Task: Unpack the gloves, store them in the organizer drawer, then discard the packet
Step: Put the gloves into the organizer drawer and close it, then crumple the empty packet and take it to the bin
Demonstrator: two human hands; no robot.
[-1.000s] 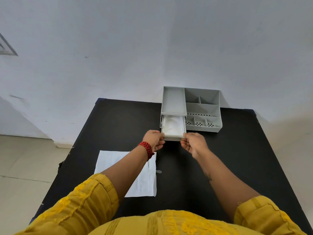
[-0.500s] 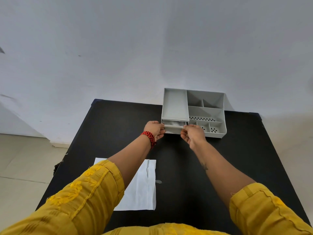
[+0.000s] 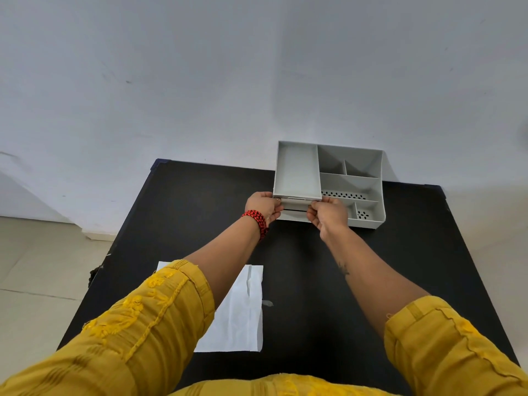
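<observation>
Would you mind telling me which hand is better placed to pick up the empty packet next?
Left hand: the white packet lies under the left forearm, on that side of the table.

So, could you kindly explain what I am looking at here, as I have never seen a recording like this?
There is no machine: a person wears a wide-angle camera on the head, looking forward and down at their own two arms in yellow sleeves. The left hand, with a red band at the wrist, and the right hand both grip the front of a drawer in a grey organizer, which stands at the far edge of a black table by a wall. The drawer looks almost shut, so its contents are hidden. The open compartments on top look empty. Nearer the person a flat white packet lies on the table, partly under the left arm.
</observation>
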